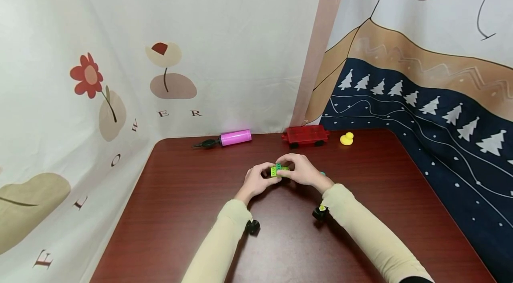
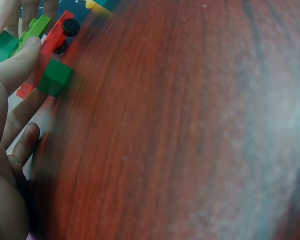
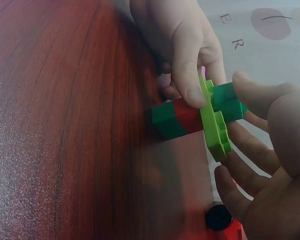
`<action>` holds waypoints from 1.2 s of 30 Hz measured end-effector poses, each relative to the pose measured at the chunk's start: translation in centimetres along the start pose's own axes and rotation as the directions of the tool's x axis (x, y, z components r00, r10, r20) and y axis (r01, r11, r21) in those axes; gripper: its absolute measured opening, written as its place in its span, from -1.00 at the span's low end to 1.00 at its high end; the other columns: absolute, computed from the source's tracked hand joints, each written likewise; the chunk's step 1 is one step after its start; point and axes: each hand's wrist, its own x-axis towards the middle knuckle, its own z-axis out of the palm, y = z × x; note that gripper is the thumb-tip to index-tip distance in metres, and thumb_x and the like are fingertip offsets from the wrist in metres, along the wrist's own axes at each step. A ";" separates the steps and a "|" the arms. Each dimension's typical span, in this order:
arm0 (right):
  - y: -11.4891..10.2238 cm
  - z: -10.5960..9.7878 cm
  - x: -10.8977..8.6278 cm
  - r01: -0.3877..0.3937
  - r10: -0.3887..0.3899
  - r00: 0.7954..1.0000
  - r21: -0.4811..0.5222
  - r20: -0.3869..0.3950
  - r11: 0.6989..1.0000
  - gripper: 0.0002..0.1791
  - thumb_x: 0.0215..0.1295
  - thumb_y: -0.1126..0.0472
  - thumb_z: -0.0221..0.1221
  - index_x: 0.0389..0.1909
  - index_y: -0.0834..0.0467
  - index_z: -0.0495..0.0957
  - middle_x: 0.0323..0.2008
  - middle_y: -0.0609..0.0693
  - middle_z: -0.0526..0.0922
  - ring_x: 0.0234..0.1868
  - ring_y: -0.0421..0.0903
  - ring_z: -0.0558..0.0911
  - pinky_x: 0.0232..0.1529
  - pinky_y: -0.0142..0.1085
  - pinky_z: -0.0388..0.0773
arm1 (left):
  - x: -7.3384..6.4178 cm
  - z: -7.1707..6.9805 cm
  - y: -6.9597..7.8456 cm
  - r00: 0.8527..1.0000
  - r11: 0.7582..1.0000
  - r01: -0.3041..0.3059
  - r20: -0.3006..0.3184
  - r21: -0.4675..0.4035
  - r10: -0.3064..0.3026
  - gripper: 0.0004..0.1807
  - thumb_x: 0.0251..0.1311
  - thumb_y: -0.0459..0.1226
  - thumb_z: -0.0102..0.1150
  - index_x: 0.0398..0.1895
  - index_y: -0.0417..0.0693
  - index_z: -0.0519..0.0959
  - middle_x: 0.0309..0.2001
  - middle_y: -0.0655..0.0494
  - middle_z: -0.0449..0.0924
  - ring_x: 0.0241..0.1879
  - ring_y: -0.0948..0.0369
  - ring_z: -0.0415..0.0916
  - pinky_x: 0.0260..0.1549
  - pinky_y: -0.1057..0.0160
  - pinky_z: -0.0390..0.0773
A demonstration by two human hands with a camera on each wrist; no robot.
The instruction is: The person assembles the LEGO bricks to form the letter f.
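Note:
Both hands meet over the table around one stack of toy building bricks. A long lime-green brick (image 3: 210,127) with studs sits in its middle. On the studded side are green bricks (image 3: 227,100); on the opposite side, a red brick (image 3: 187,116) and then another green brick (image 3: 167,120). My left hand (image 1: 257,180) pinches the lime brick, its thumb along the edge. From the other side my right hand (image 1: 304,170) grips the stack, thumb against the green bricks on the studs. Its fingertips are partly hidden behind the bricks.
Along the table's (image 1: 180,211) back edge lie a pink hand pump (image 1: 235,137), a translucent red wheeled toy cart (image 1: 306,135) and a yellow rubber duck (image 1: 347,139). A small teal piece (image 1: 322,173) shows behind the right wrist. Printed curtains stand behind.

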 end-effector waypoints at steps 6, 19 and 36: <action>0.0 0.0 -0.2 0.017 -0.017 1.000 -0.009 -0.007 1.000 -0.65 0.37 0.17 0.41 0.12 0.18 0.68 0.00 0.00 0.74 0.02 -0.05 0.70 0.08 -0.08 0.66 | 0.0 0.0 0.1 1.000 1.000 0.000 -0.005 0.001 0.000 -0.59 0.11 0.04 0.59 0.03 0.29 0.74 -0.33 0.33 0.62 -0.27 0.30 0.51 -0.19 0.21 0.48; 0.1 0.6 -0.6 0.062 -0.066 0.997 -0.095 -0.040 0.994 -0.67 0.39 0.15 0.40 0.12 0.13 0.67 -0.04 -0.01 0.70 -0.05 -0.10 0.66 0.01 -0.13 0.66 | -0.1 0.0 0.1 1.000 1.000 0.011 -0.001 0.006 -0.011 -0.60 0.13 0.04 0.58 0.04 0.28 0.74 -0.30 0.29 0.64 -0.26 0.28 0.50 -0.19 0.22 0.47; 0.5 1.3 -0.7 0.192 -0.200 0.976 -0.098 -0.089 0.977 -0.69 0.39 0.22 0.39 0.09 0.22 0.68 -0.07 -0.01 0.69 -0.11 -0.11 0.67 -0.04 -0.15 0.66 | -0.1 0.0 -0.1 1.000 0.999 -0.002 0.010 0.040 0.002 -0.55 0.16 0.10 0.53 0.10 0.27 0.72 -0.28 0.32 0.65 -0.26 0.29 0.52 -0.14 0.17 0.46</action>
